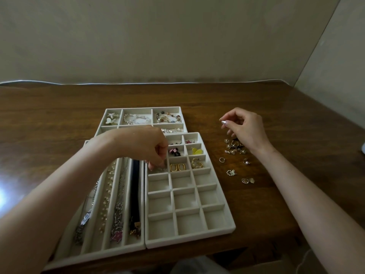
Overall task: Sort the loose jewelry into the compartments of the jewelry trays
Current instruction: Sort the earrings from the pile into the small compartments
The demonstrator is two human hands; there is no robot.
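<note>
Left hand at tray, right hand above jewelry

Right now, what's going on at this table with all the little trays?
A person is sorting jewelry into pale trays on a wooden table. The left hand reaches into a compartment of the grid tray beside the gold hoops, fingers curled down into it. The right hand hovers over the loose pile on the table, fingertips pinched; whether it holds anything is unclear. Necklaces lie in the long tray.
</note>
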